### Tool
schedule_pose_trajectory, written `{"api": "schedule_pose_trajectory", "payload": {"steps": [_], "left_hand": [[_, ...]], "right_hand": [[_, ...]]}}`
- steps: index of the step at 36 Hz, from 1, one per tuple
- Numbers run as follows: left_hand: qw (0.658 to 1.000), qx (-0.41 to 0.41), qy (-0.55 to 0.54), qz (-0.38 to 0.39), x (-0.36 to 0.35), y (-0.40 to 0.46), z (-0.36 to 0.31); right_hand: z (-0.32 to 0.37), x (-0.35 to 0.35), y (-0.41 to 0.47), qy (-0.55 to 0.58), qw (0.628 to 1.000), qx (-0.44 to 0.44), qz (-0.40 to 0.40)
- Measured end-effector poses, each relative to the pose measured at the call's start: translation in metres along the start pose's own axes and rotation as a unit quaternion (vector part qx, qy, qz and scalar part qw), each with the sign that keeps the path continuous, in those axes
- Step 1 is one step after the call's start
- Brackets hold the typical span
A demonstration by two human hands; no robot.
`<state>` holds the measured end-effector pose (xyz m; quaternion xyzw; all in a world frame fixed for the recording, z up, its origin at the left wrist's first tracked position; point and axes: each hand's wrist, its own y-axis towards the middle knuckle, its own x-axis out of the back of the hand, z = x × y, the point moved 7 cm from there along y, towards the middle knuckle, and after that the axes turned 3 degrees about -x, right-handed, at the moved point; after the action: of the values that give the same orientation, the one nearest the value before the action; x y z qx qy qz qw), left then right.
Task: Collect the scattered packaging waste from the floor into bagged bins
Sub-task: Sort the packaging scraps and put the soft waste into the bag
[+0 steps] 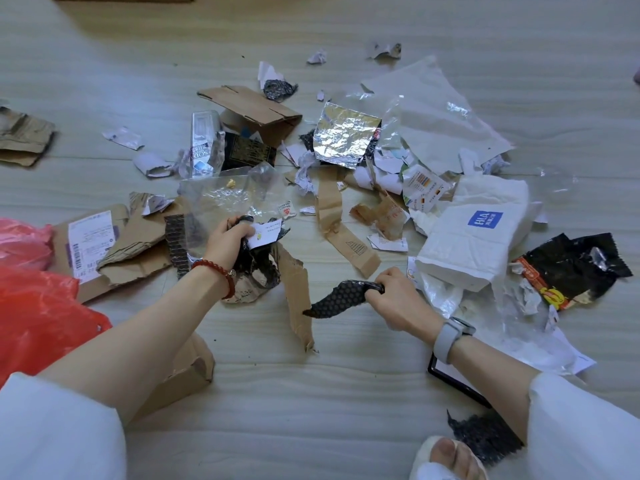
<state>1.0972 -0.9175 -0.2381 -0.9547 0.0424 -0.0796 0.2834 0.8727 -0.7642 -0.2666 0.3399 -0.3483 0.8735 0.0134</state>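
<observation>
Down on the pale wood-grain floor (346, 393), I see both arms stretched forward. My left hand (230, 239), red bead bracelet (221, 275) on the wrist, has its grip closed on a bunch of black wrap and a white paper slip (265, 233). My right hand (398, 297), grey watch (450, 336) on the wrist, grips a strip of black bubble wrap (337, 299) just above the floor. Scattered packaging waste lies ahead: foil sheet (343, 135), torn cardboard (252, 110), white bag (474, 244). A red bag (38, 317) is cut off at the left edge; what my left forearm hides, I can't tell.
</observation>
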Motion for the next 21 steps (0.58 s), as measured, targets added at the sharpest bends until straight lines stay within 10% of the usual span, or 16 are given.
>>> {"api": "schedule_pose_trajectory", "payload": {"steps": [9, 21], "left_hand": [[0.99, -0.103, 0.065, -0.076, 0.005, -0.003, -0.019], [0.883, -0.329, 0.325, -0.084, -0.019, -0.026, -0.048]], "right_hand": [[0.005, 0.006, 0.004, 0.034, 0.999, 0.006, -0.03], [0.027, 0.037, 0.032, 0.019, 0.986, 0.061, -0.153]]}}
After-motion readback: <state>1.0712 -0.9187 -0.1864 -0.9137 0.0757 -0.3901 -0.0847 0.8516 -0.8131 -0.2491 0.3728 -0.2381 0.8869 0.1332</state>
